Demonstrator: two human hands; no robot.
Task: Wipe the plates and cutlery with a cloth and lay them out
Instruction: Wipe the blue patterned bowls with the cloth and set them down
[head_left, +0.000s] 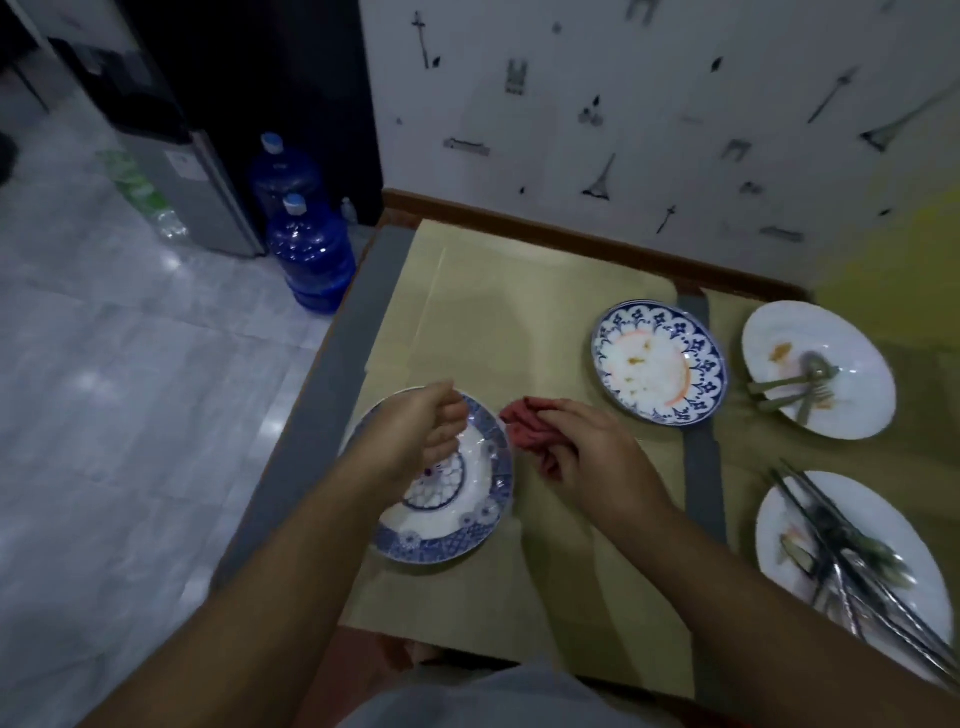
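Note:
A blue-patterned plate (457, 525) lies near the table's left edge. My left hand (415, 436) rests on its far rim, fingers curled over the edge. Just to its right, my right hand (582, 447) grips a crumpled red cloth (524, 421) on the table. A second blue-rimmed plate (660, 364) with food smears sits further back. At the far right a white plate (852, 338) carries a spoon and fork (800, 387). Another white plate (789, 530) at the near right holds several pieces of cutlery (852, 566).
The table is covered with beige paper (498, 312) taped in grey and stands against a patterned wall (623, 104). Two blue water bottles (311, 244) stand on the tiled floor to the left, beside a grey appliance (208, 192).

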